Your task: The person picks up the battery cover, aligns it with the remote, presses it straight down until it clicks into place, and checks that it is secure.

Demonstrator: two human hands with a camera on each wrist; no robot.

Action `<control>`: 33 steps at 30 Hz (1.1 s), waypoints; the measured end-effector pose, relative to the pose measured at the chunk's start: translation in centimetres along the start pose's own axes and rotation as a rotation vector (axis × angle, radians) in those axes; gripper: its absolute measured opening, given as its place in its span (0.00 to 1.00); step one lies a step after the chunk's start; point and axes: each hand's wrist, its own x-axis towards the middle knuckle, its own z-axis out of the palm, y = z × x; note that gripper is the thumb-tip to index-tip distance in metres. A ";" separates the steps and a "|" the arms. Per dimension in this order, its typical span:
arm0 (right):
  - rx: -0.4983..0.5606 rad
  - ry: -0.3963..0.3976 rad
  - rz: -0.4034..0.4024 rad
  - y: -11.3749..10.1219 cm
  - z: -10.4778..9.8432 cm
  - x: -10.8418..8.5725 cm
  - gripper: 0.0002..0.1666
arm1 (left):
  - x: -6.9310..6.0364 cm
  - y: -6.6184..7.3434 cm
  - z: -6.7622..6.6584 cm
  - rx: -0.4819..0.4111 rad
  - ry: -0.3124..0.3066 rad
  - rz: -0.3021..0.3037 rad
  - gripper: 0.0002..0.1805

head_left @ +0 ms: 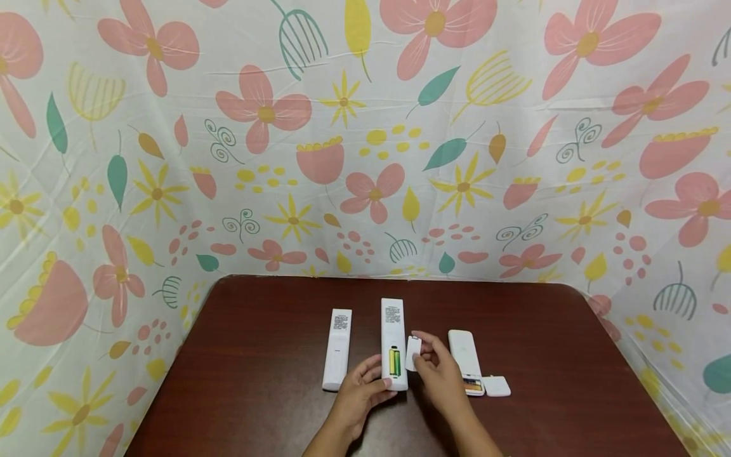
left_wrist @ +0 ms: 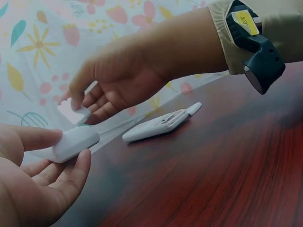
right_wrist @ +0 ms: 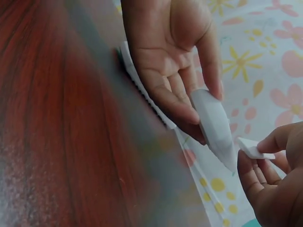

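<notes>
My left hand [head_left: 358,395] grips the lower end of a white remote [head_left: 393,330], its back facing up and two batteries [head_left: 395,362] showing in its compartment. Just right of the remote, my right hand [head_left: 442,374] pinches a small white battery cover [head_left: 414,353] between thumb and fingers. In the left wrist view, the cover [left_wrist: 73,112] is held slightly above and beyond the remote [left_wrist: 75,142], with the left thumb on top of it. The right wrist view shows the remote [right_wrist: 214,124] and the cover [right_wrist: 254,149] apart from each other.
Left of the hands, another white remote [head_left: 337,349] lies back up on the brown table [head_left: 257,381]. To the right lies a third white remote [head_left: 465,354] with batteries exposed, a square white cover [head_left: 496,386] beside its lower end. A flowered cloth [head_left: 365,158] hangs behind the table.
</notes>
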 end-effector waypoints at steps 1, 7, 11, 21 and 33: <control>0.016 -0.006 -0.004 -0.1 0.0 0.0 0.26 | 0.0 0.0 0.0 -0.003 0.000 -0.002 0.37; 0.054 -0.058 -0.050 -0.3 0.3 0.0 0.23 | -0.1 0.2 0.2 -0.019 -0.011 -0.013 0.37; 0.050 -0.096 -0.043 -0.3 0.6 -0.1 0.22 | -0.2 0.2 0.2 -0.019 -0.019 -0.008 0.37; 0.001 -0.145 -0.078 -0.1 0.6 -0.1 0.19 | -0.3 0.2 0.2 -0.031 -0.036 0.002 0.37; -0.011 -0.171 -0.087 -0.2 0.4 0.0 0.18 | -0.2 0.2 0.2 -0.029 -0.041 0.007 0.38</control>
